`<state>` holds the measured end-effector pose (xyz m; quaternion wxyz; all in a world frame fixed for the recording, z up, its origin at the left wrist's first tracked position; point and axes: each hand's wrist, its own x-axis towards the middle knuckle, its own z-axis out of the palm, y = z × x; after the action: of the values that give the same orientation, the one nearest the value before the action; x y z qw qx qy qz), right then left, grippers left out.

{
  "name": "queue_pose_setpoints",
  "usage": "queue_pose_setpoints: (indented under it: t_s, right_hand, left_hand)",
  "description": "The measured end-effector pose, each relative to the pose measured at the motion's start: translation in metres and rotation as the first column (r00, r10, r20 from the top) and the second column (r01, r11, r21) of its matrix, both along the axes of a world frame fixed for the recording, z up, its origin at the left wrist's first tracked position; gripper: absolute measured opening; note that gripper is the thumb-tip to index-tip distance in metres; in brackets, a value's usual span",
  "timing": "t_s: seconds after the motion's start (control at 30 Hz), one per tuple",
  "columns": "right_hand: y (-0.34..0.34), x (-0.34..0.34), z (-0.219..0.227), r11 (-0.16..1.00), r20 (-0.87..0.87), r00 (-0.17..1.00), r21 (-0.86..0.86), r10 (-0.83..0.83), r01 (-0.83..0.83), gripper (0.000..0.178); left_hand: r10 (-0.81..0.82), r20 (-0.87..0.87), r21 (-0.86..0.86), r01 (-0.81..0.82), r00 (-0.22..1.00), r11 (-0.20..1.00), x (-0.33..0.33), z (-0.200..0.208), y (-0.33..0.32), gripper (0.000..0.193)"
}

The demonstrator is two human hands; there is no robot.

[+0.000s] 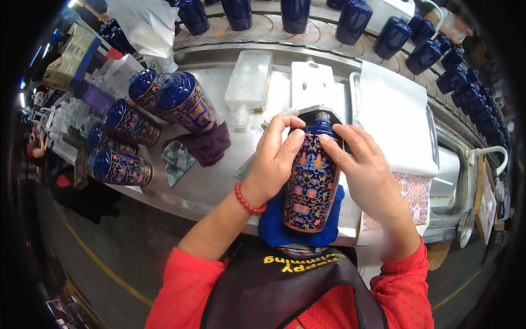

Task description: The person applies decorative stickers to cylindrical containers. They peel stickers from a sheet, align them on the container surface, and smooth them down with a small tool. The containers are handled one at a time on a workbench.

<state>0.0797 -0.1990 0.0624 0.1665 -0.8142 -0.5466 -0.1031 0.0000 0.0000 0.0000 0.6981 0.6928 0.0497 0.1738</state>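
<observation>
A dark blue bottle point(311, 189) with a colourful floral pattern lies tilted in front of me, its neck pointing away. Its lower end rests on a bright blue cloth point(268, 226) at the table's near edge. My left hand point(278, 156), with a red bead bracelet at the wrist, grips the bottle's left shoulder, thumb and fingertips close to the rim of the pattern. On the opposite shoulder, my right hand point(366, 167) presses with thumb and bent fingers just below the neck. The neck sits against a grey holder point(329, 111).
Several patterned bottles point(194, 107) stand at the left beside a maroon cloth point(211, 145). A clear bottle-shaped block point(249, 82) lies behind my left hand. White paper point(392, 104) and a patterned sheet point(413, 192) are at the right. Plain blue bottles point(296, 15) line a curved conveyor.
</observation>
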Motion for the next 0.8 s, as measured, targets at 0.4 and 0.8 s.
queue_pose_setpoints:
  t_s: [0.4, 0.8]
  right_hand:
    - [0.015, -0.001, 0.007, 0.999, -0.036, 0.999, -0.04, -0.02, 0.018, 0.055]
    - [0.015, -0.002, 0.018, 0.999, -0.087, 0.995, -0.043, -0.037, 0.034, 0.062]
  left_hand:
    - [0.022, 0.031, -0.002, -0.022, 0.999, 1.0, -0.008, -0.009, 0.004, 0.029]
    - [0.057, 0.063, -0.036, -0.055, 0.996, 0.998, -0.013, -0.011, 0.002, 0.032]
